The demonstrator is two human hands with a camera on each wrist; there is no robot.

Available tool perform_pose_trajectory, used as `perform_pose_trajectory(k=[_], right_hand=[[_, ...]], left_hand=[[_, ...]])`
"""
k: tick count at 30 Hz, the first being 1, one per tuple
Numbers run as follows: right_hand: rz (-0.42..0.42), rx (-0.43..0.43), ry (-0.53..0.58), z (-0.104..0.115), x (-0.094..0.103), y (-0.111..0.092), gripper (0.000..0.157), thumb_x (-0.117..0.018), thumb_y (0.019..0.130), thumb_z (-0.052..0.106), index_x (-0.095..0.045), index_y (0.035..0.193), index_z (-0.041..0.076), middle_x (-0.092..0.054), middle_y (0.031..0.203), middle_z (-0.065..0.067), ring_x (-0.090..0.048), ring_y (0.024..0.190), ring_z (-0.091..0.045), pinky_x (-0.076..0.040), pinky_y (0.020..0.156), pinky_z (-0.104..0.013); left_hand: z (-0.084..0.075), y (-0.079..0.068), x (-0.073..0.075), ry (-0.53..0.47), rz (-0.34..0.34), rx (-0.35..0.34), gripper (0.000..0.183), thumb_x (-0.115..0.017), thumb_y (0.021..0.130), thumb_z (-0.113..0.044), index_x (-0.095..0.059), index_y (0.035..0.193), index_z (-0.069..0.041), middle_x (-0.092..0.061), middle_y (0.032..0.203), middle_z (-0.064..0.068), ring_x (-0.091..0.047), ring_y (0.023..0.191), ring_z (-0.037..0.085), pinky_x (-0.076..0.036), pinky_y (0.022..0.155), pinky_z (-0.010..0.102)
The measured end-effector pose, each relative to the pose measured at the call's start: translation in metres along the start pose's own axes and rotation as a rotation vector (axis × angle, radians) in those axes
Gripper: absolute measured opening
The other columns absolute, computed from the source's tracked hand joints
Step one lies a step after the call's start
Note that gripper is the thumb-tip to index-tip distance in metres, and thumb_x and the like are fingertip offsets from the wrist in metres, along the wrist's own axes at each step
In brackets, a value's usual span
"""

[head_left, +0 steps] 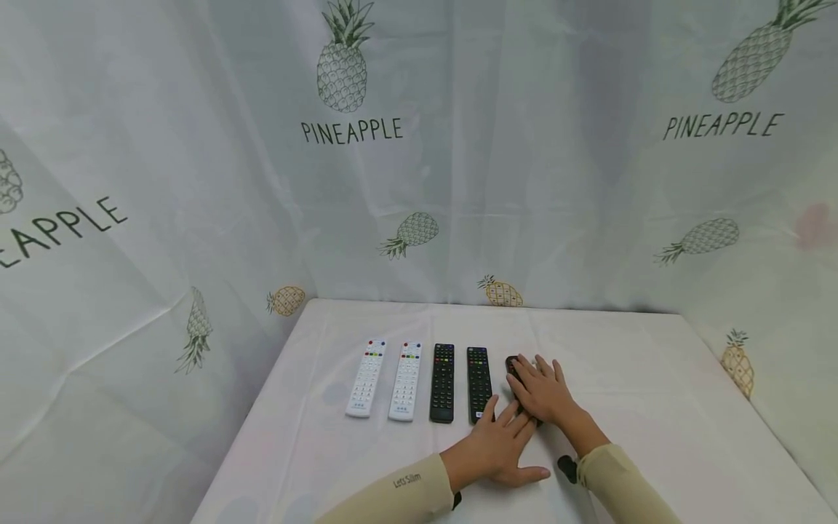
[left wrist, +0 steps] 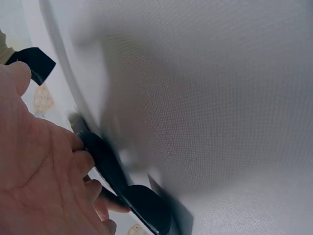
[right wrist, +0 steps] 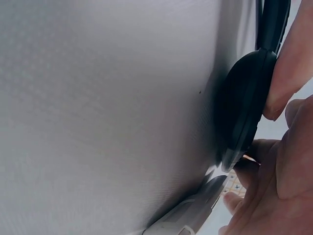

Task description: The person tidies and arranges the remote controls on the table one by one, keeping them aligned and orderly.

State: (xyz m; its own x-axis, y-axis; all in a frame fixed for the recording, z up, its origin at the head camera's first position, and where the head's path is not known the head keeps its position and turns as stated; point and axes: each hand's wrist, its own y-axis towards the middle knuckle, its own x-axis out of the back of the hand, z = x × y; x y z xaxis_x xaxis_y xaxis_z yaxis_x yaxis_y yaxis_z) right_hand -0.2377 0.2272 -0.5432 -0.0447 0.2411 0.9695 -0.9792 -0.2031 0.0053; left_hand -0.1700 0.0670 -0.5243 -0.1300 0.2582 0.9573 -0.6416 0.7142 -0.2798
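Observation:
A black remote control (head_left: pixel 511 363) lies at the right end of a row of remotes, mostly hidden beneath the hands. My right hand (head_left: pixel 548 394) rests over its upper part with fingers spread. Across its lower end reach the fingers of my left hand (head_left: pixel 503 445), the thumb held out to the right. Another left fingertip touches or hovers by the bottom of the neighbouring black remote (head_left: pixel 479 377); I cannot tell which. In the left wrist view, the fingers meet the edge of a dark remote (left wrist: pixel 105 161). The right wrist view has a rounded black remote edge (right wrist: pixel 242 105) beside the fingers.
Farther left in the row lie a third black remote (head_left: pixel 442 382) and two white remotes (head_left: pixel 405 382), all lengthwise and side by side. A white cloth covers the table (head_left: pixel 655 378). Behind it hangs a pineapple-print curtain (head_left: pixel 524 182).

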Motion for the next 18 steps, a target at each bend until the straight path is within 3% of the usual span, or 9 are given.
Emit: perform_pose_trajectory(k=[18], right_hand=[[0.015,-0.005,-0.043,-0.0001,-0.0024,0.0063,0.059,-0.033,0.106,0.045,-0.041,0.150,0.006,-0.037,0.157,-0.017,-0.026,0.144,-0.050,-0.008,0.115,-0.071]], left_hand=[[0.0031,-0.0014,0.0024,-0.016,-0.018,0.043,0.086,-0.009,0.090,-0.081,-0.014,0.159,-0.031,-0.006,0.165,-0.014,-0.006,0.154,0.011,-0.010,0.124,0.049]])
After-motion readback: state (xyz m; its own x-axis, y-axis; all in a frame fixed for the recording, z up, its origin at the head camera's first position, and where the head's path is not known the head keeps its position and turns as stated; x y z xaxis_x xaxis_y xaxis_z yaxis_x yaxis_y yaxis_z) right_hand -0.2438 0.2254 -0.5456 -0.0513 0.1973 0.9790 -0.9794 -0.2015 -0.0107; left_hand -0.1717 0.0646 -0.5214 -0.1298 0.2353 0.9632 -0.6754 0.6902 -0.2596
